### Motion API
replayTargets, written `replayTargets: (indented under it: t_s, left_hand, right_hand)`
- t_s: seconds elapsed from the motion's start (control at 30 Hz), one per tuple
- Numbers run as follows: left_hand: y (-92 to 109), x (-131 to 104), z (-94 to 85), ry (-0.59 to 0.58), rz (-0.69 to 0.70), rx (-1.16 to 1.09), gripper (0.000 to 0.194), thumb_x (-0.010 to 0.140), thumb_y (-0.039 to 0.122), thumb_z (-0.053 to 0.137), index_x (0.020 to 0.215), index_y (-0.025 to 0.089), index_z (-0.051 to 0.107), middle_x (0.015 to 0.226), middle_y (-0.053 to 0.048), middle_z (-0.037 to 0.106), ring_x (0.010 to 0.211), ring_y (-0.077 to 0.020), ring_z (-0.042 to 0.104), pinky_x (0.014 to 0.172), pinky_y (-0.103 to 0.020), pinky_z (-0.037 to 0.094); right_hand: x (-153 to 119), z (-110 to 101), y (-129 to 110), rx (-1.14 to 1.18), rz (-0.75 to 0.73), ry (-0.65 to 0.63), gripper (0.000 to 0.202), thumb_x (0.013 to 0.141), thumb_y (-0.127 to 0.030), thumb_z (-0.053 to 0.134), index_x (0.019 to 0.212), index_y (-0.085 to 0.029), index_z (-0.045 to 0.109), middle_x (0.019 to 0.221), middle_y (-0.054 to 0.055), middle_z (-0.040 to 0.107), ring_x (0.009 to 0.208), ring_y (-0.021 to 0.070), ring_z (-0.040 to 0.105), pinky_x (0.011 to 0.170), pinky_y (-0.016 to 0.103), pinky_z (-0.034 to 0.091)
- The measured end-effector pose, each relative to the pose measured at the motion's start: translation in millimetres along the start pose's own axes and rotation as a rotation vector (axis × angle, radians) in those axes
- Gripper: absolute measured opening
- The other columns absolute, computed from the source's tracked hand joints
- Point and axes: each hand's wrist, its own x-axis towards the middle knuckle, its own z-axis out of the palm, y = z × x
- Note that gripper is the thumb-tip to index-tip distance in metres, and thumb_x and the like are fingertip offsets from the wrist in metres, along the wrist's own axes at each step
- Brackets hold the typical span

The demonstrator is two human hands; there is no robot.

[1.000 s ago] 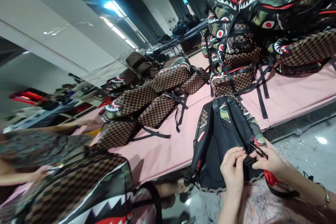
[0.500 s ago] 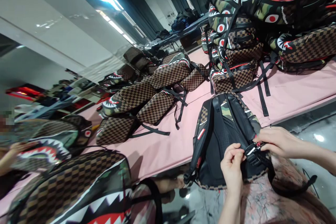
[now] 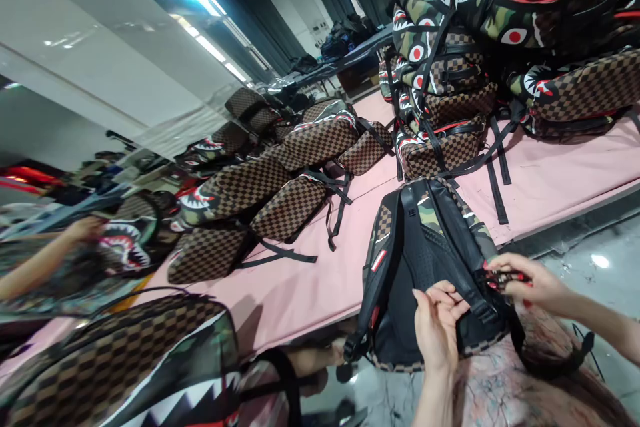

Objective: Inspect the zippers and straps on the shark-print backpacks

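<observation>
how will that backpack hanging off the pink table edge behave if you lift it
The backpack probably sags: its back panel looks soft and padded. Its loose shoulder strap, near the right hand, would likely dangle and swing. It seems unlikely to slip.

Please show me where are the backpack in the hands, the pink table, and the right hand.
backpack (image 3: 425, 247), head view, on its black mesh back panel.
pink table (image 3: 550, 180), head view, on a bare part of the pink top.
right hand (image 3: 525, 280), head view, on the back of the hand, by the strap.
</observation>
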Motion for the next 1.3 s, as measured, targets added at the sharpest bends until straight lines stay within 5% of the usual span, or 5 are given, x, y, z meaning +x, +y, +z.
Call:
replayTargets:
  t_s: [0.23,0.47,0.63,0.83,1.3]
  left_hand:
    - [15,22,-1.5,-0.09,-0.055,0.582,0.036,0.074,0.048,0.059,0.062,0.015,0.049,0.056,0.003,0.049,0.052,-0.0109,0.056,0.05,-0.022,0.048]
    - [32,44,-2.2,-0.136,0.104,1.248,0.038,0.064,0.051,0.065,0.055,0.017,0.053,0.049,0.001,0.055,0.047,-0.0106,0.05,0.046,-0.02,0.036]
    - [14,44,0.1,-0.123,-0.087,0.735,0.034,0.063,0.043,0.068,0.055,0.017,0.048,0.045,0.004,0.051,0.043,-0.0092,0.052,0.045,-0.018,0.04]
    - [3,39,-2.7,0.06,-0.187,0.117,0.024,0.06,0.026,0.071,0.065,0.013,0.052,0.066,-0.005,0.066,0.064,-0.0181,0.067,0.055,-0.024,0.052]
    - [2,36,1.4,0.135,-0.292,0.059,0.035,0.052,0.018,0.076,0.057,0.016,0.041,0.046,0.006,0.051,0.044,-0.0101,0.057,0.047,-0.023,0.053]
  right_hand:
    - [-26,49,6,-0.228,0.04,0.056,0.01,0.079,-0.023,0.051,0.074,-0.019,0.059,0.064,-0.001,0.061,0.059,0.0128,0.053,0.054,0.022,0.037]
    - [-15,69,3,-0.711,-0.18,0.338,0.028,0.083,-0.011,0.04,0.058,-0.02,0.049,0.051,0.002,0.054,0.052,0.0161,0.049,0.053,0.029,0.028]
    - [-20,79,-2,-0.619,-0.072,0.251,0.02,0.084,-0.018,0.044,0.066,-0.02,0.052,0.057,0.004,0.058,0.059,0.0199,0.056,0.054,0.029,0.035]
    - [-27,41,-1,-0.153,-0.021,0.23,0.03,0.081,-0.026,0.05,0.111,-0.021,0.046,0.085,0.004,0.063,0.071,0.0181,0.059,0.062,0.028,0.046]
    - [26,2,12,-0.364,-0.298,0.155,0.016,0.087,-0.025,0.046,0.081,-0.018,0.059,0.071,0.003,0.059,0.068,0.0162,0.053,0.064,0.028,0.041]
